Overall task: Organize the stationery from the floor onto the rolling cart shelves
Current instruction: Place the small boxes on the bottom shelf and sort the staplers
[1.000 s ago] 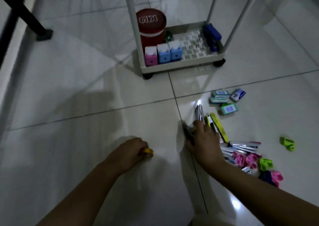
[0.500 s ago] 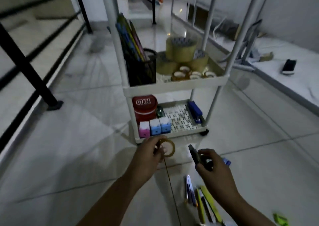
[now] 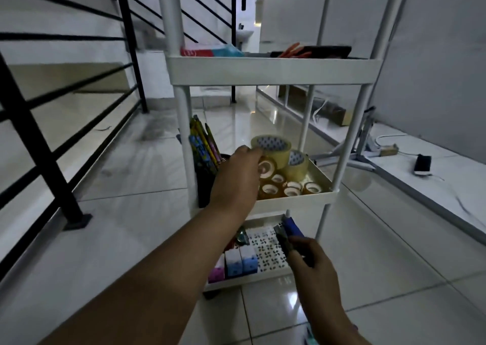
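Though dim, small amber tape roll (image 3: 266, 166) translucent

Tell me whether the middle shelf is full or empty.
Fairly full: the middle shelf holds tape rolls and a pencil holder, with little bare tray showing.

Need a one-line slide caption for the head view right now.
Left hand places small tape roll on cart's middle shelf; right hand grips dark tool.

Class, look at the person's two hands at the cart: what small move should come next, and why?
Probably the left hand should set its small tape roll down on the middle shelf: it hangs over the other tape rolls there. The right hand holds a dark tool.
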